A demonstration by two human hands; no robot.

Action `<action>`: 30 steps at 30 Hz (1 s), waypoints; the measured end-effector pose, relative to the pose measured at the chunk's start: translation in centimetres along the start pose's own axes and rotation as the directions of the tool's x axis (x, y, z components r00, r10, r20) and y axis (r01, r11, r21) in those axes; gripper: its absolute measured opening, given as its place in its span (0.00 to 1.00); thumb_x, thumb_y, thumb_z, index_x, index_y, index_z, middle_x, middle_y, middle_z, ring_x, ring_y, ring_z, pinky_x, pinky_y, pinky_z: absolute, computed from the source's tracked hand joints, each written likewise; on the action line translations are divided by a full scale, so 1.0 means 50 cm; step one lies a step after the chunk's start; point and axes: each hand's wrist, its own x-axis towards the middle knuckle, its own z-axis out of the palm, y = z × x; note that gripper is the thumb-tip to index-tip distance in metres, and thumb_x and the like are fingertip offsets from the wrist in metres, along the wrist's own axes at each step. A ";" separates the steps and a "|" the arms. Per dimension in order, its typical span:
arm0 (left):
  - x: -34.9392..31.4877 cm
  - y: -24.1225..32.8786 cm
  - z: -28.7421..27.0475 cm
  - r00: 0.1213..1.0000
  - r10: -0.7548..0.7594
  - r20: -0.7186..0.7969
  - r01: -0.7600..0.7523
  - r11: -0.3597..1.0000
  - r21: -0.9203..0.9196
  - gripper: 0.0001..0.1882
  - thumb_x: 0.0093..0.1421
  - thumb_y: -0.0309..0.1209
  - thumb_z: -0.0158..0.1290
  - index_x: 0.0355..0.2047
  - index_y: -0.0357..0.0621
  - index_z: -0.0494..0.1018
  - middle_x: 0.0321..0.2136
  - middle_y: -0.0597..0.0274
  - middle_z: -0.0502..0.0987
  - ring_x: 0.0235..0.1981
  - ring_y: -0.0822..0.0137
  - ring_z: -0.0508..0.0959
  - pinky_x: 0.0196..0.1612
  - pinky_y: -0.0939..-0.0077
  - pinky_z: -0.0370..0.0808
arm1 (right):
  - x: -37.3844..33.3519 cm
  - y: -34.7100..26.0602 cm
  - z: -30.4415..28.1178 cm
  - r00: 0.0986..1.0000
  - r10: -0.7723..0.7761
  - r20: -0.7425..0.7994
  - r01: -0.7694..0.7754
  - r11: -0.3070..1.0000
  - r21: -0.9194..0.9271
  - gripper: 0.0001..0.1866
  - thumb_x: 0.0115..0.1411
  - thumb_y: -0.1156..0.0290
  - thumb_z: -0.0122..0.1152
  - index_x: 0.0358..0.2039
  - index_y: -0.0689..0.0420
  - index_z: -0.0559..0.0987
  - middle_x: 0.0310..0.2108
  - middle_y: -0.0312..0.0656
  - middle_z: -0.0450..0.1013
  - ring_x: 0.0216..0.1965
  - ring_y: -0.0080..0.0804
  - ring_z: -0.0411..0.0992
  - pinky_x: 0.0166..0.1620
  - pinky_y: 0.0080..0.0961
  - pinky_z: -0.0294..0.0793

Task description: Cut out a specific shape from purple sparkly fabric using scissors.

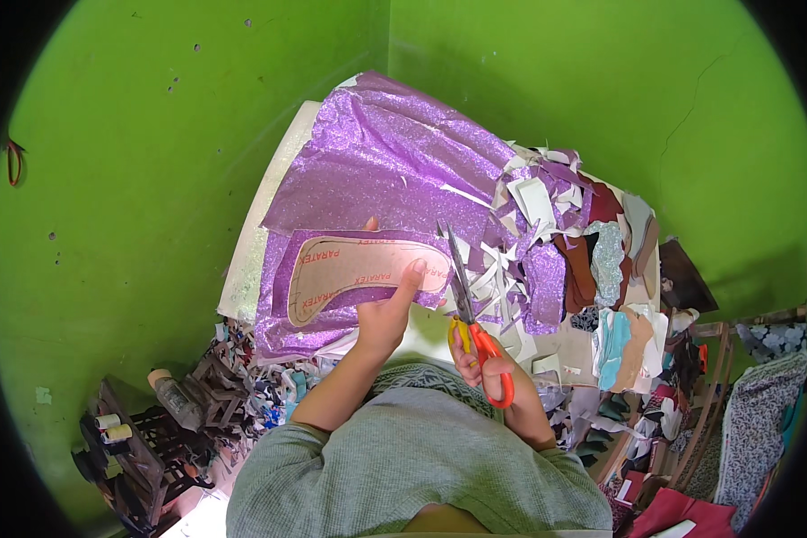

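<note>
My left hand (387,316) grips a beige insole-shaped board (359,262) with red print. Its thumb presses on the board's right end, and a fingertip shows beyond the far edge. Under the board lies a piece of purple glitter material (282,285), whose border sticks out around it. A pair of scissors (484,342) with orange and yellow handles is in my right hand (486,369). The blades point away from me, slightly parted, close to the right end of the board and purple piece. Whether they touch the material I cannot tell.
A large purple glitter sheet (386,143) covers much of the table. To its right are white and purple offcuts (533,202), brown pieces (576,269) and turquoise pieces (611,345). Scraps (242,386) and spools (115,429) lie lower left. Green walls (152,161) stand behind.
</note>
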 end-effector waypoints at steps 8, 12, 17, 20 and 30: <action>0.011 0.010 -0.010 0.993 -0.092 0.072 0.090 0.996 0.026 0.38 0.51 0.20 0.51 0.57 0.43 0.42 0.34 0.61 0.67 0.34 0.73 0.70 0.37 0.80 0.69 | -0.008 -0.029 -0.008 0.999 0.033 -0.019 -0.033 0.999 -0.026 0.24 0.49 0.52 0.44 0.36 0.61 0.59 0.22 0.33 0.55 0.21 0.17 0.52 0.24 0.10 0.54; 0.024 0.028 -0.020 0.940 -0.294 0.175 0.295 0.955 0.019 0.34 0.50 0.21 0.52 0.56 0.40 0.48 0.34 0.62 0.69 0.34 0.74 0.70 0.38 0.82 0.68 | -0.013 -0.022 -0.028 0.984 0.173 -0.042 -0.173 0.985 -0.002 0.23 0.50 0.54 0.42 0.37 0.61 0.58 0.23 0.34 0.55 0.23 0.18 0.52 0.26 0.12 0.54; 0.044 0.052 -0.035 0.909 -0.361 0.210 0.336 0.931 0.144 0.36 0.49 0.21 0.52 0.57 0.43 0.46 0.32 0.61 0.70 0.31 0.71 0.72 0.30 0.79 0.72 | -0.024 -0.029 -0.028 0.999 0.030 0.041 -0.026 0.995 -0.101 0.22 0.50 0.57 0.42 0.38 0.61 0.58 0.23 0.33 0.55 0.24 0.19 0.53 0.27 0.12 0.55; 0.050 0.069 -0.032 0.907 -0.337 0.252 0.315 0.941 0.122 0.36 0.49 0.21 0.52 0.57 0.45 0.47 0.31 0.61 0.70 0.30 0.70 0.72 0.30 0.78 0.72 | -0.025 -0.030 -0.034 0.997 0.044 0.061 -0.036 0.990 -0.134 0.22 0.50 0.59 0.42 0.39 0.62 0.58 0.23 0.33 0.55 0.24 0.19 0.52 0.28 0.12 0.55; 0.050 0.072 -0.031 0.902 -0.349 0.256 0.308 0.933 0.185 0.38 0.49 0.20 0.51 0.58 0.49 0.46 0.30 0.60 0.71 0.28 0.70 0.73 0.24 0.77 0.75 | -0.024 -0.046 -0.022 0.992 0.120 0.043 -0.119 0.993 -0.025 0.15 0.46 0.67 0.36 0.34 0.61 0.60 0.23 0.34 0.54 0.23 0.20 0.52 0.26 0.12 0.55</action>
